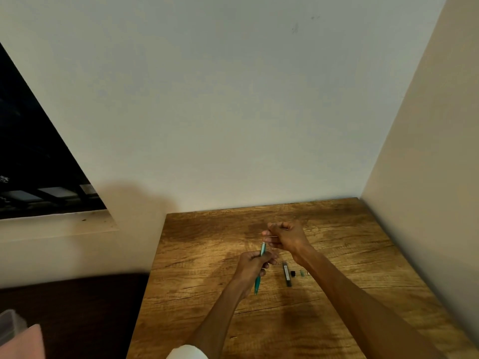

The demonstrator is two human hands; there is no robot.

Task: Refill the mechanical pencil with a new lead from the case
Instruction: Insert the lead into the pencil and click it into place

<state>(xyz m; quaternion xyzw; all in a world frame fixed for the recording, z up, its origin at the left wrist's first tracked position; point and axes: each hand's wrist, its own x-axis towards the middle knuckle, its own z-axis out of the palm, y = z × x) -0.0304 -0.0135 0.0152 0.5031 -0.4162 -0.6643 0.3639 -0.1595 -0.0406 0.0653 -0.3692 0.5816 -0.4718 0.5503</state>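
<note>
My left hand (pixel 252 264) is closed around a teal mechanical pencil (pixel 258 281), held nearly upright above the wooden table (pixel 337 301), tip down and open top end up. My right hand (pixel 285 238) hovers just above that top end with thumb and fingers pinched together; whatever they pinch is too thin to make out. A dark lead case (pixel 286 273) lies flat on the table to the right of my left hand. Beside it lie a small black cap (pixel 293 273), a small green piece (pixel 302 273) and a tiny pale piece (pixel 308 273).
The table stands in a corner, with a white wall behind it and another wall along its right side. A dark surface lies lower to the left. A pink item and a grey box (pixel 10 330) show at the bottom left.
</note>
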